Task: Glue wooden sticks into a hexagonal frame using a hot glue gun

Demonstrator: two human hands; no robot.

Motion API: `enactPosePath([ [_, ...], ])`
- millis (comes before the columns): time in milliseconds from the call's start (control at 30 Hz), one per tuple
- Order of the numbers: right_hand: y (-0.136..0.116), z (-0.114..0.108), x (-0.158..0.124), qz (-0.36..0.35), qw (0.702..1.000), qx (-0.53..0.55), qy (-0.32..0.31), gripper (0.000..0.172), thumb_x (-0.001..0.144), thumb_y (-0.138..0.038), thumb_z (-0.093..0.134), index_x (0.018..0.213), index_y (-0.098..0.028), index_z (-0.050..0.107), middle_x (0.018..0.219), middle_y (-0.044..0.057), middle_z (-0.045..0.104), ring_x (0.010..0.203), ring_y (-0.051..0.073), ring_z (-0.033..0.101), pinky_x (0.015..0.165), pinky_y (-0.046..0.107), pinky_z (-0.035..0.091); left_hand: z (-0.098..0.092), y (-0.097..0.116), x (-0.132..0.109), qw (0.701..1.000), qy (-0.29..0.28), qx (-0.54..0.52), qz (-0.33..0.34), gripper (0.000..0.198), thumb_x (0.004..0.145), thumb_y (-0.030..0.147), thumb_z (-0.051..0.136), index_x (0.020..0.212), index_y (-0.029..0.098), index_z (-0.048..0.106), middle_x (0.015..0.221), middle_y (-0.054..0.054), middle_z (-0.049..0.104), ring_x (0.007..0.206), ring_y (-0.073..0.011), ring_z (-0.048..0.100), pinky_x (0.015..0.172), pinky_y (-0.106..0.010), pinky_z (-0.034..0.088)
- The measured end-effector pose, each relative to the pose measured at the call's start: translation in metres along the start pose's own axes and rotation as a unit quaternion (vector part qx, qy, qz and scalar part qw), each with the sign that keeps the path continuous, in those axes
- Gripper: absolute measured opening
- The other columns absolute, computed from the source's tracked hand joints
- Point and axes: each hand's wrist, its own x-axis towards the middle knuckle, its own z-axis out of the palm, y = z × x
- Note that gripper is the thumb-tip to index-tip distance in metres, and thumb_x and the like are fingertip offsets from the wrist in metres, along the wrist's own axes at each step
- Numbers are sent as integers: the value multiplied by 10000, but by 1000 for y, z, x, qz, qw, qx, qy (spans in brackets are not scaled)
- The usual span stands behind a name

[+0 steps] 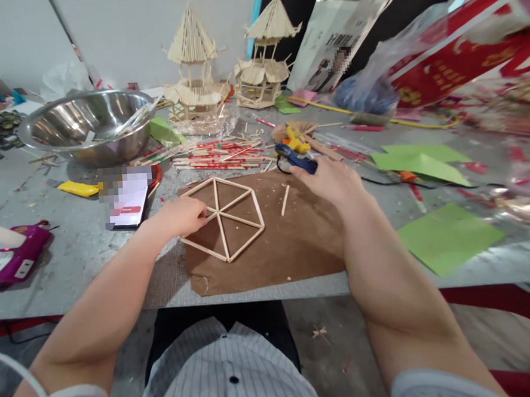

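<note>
No wording is legible: dark print on the white carrier bag (327, 33) at the far edge of the table (83, 233), gold characters on the red bag (458, 58) to its right, and the smartphone (133, 200) screen are all too blurred.

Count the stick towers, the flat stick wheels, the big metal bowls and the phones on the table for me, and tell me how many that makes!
Stick towers: 2
Flat stick wheel: 1
Big metal bowl: 1
Phone: 1
Total: 5
</note>
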Motion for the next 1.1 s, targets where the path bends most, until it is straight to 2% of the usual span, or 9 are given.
enactPosePath([
  [233,17,14,17,59,998,4,-17,785,763,-702,369,1166,-54,552,1126,278,578,1038,383,559,798,502,424,-2,5,-1,1000,-13,-14,5,205,758,229,434,741,190,634,783,-57,683,649,-148,564,536,-264,326],
  [500,14,28,19,15,1000,-2,-9,800,739,-734,362,1173,-89,550,1101,245,607,997,360,581,787,470,437,1,1,1,999,-10,-30,16,245,781,311,424,796,205,644,798,-52,687,667,-159,565,543,-268,333],
  [633,2,29,12,-14,1000,-11,-11,764,763,-701,372,1191,-87,523,1121,243,598,1017,355,577,798,456,437,-1,2,0,999,-15,-31,4,253,786,348,436,804,203,643,794,-56,682,669,-159,568,560,-264,344],
  [800,-24,25,0,-61,997,-36,13,702,801,-658,367,1162,-76,520,1107,239,601,1042,347,568,825,444,434,-1,5,-1,1000,-8,-16,-5,244,793,342,431,806,204,632,830,-63,684,696,-171,583,554,-267,345],
  [933,-36,23,1,-74,996,-44,13,709,801,-656,365,1147,-60,530,1105,239,605,1038,364,570,819,451,444,-4,7,-3,1000,-12,-5,-14,256,797,321,416,842,189,631,889,-83,687,748,-179,601,566,-262,365],
  [1000,-32,22,6,-69,996,-49,-5,724,795,-666,358,1140,-56,539,1105,244,605,1027,369,577,810,459,448,-4,9,-3,1000,-11,-1,-14,265,800,319,405,842,184,629,907,-93,684,766,-194,608,570,-269,376],
  [1100,-12,19,16,-53,996,-60,-45,763,765,-711,342,1124,-75,560,1129,242,598,1032,369,575,807,462,450,-4,10,-4,1000,-11,-1,-13,269,804,320,398,826,178,624,893,-100,681,761,-209,614,572,-283,386],
])
